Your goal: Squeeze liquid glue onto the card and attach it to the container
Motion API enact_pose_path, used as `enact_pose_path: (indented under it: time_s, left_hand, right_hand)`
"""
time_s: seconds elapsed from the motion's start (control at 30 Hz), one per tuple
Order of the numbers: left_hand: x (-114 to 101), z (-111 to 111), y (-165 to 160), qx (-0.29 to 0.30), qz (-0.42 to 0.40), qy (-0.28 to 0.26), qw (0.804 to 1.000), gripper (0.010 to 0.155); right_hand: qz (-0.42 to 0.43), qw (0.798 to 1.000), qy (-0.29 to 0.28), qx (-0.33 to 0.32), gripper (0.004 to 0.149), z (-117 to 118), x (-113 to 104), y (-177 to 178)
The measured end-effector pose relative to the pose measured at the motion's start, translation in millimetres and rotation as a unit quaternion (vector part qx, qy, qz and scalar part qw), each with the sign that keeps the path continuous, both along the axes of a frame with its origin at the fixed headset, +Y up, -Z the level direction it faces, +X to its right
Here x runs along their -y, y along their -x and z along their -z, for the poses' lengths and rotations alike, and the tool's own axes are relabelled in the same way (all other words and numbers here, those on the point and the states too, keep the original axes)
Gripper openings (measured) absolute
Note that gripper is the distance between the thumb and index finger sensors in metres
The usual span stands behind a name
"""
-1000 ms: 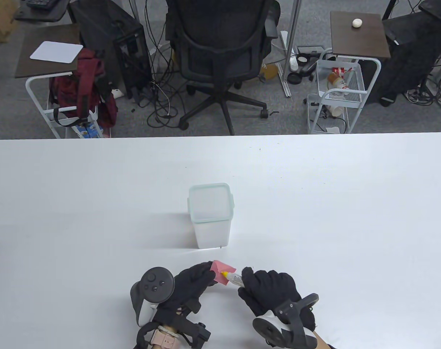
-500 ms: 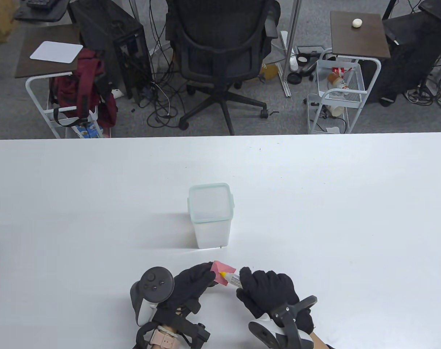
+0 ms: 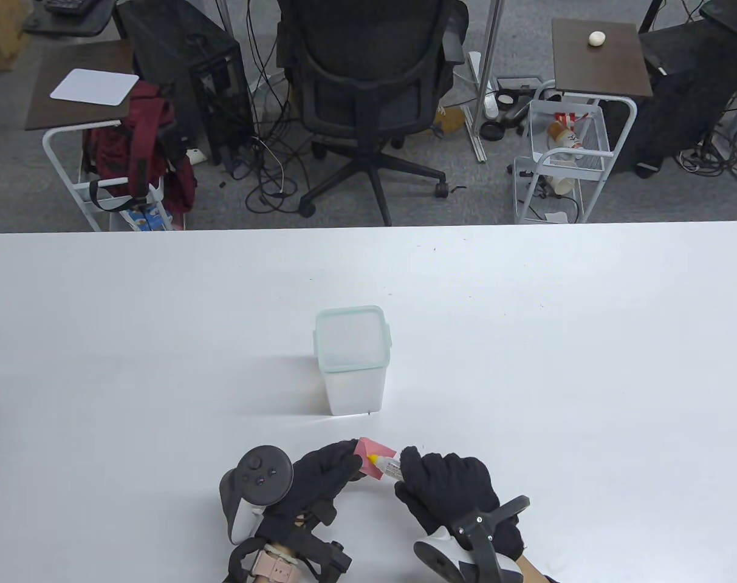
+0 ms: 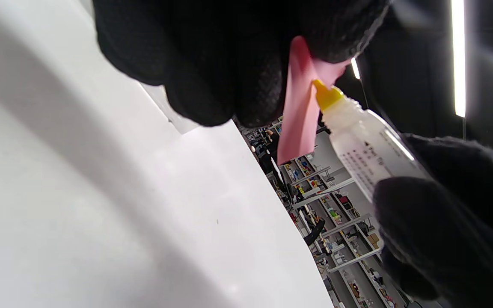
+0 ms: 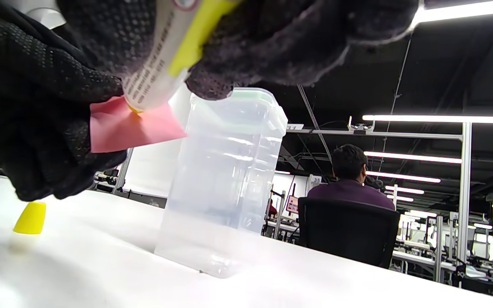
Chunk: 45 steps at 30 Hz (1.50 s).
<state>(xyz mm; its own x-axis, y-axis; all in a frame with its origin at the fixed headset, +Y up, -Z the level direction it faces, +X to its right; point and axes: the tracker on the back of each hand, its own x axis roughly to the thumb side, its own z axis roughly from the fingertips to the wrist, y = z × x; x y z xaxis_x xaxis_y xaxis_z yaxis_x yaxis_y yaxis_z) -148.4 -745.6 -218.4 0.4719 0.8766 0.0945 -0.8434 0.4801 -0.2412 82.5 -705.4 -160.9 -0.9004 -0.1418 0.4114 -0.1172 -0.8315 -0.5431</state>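
Observation:
My left hand [image 3: 329,470] pinches a small pink card [image 3: 372,452] and holds it tilted a little above the table. My right hand [image 3: 444,483] grips a small glue bottle [image 3: 391,467] with a yellow nozzle; the nozzle tip touches the card face, as the left wrist view shows [image 4: 323,94]. The card [image 5: 131,126] and the bottle [image 5: 156,72] also show in the right wrist view. A tall clear plastic container [image 3: 352,361] with a pale green lid stands upright just beyond both hands, also seen in the right wrist view [image 5: 225,179].
A yellow glue cap [image 5: 30,218] stands on the white table [image 3: 161,364] under my left hand. An office chair [image 3: 368,91], carts and cables lie beyond the table's far edge.
My right hand has shifted slightly left and the bottle nozzle has moved a little across the card. The left hand and the container have stayed put.

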Motion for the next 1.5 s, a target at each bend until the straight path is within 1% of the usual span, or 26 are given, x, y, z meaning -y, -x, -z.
enact_pose_path:
  time_s: [0.1, 0.83, 1.1, 1.5]
  left_hand:
    - [0.1, 0.0, -0.3, 0.002, -0.001, 0.000, 1.000, 0.043]
    - [1.7, 0.4, -2.9, 0.009, -0.004, 0.008, 1.000, 0.043]
    - [1.7, 0.6, -2.9, 0.008, -0.005, 0.008, 1.000, 0.043]
    - [2.0, 0.5, -2.7, 0.008, -0.004, 0.009, 1.000, 0.043]
  right_hand:
    - [-0.010, 1.000, -0.013, 0.002, 0.051, -1.9, -1.5, 1.3]
    - [-0.026, 0.999, -0.032, 0.000, 0.048, -5.2, -3.4, 2.2]
    - [-0.023, 0.999, -0.023, 0.008, 0.054, -4.3, -3.0, 0.6]
    - [-0.027, 0.999, -0.025, 0.005, 0.051, -4.2, -3.2, 0.9]
